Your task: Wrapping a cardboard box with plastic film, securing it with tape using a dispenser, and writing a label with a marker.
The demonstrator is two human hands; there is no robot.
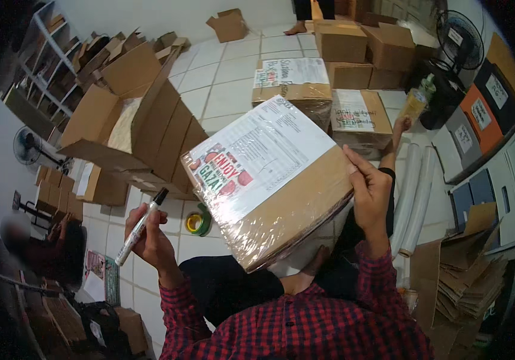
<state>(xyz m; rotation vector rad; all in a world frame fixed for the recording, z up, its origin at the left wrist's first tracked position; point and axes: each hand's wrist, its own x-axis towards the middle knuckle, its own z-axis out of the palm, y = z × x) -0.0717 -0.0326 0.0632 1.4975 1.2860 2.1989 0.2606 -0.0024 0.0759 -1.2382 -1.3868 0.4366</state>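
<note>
My left hand (152, 238) holds a capped black-and-white marker pen (141, 227) between thumb and fingers, its dark cap pointing up. With my right hand (370, 189) I grip the right corner of a cardboard box (293, 207) wrapped in clear film, tilted above my lap. Under the film on its top lie a printed paper sheet (266, 148) and a colourful sticker (221, 171). Beneath the box's left side, a roll of green and yellow tape (197, 222) rests on the tiled floor. Another wrapped box (302, 92) with a handwritten paper stands just beyond.
Left of me stands a large open carton (163, 130). A smaller wrapped box (363, 112) and two film rolls (412, 198) are at the right. Another person's hand (402, 123) holds a bottle (415, 101) there. A seated person (55, 252) is at far left.
</note>
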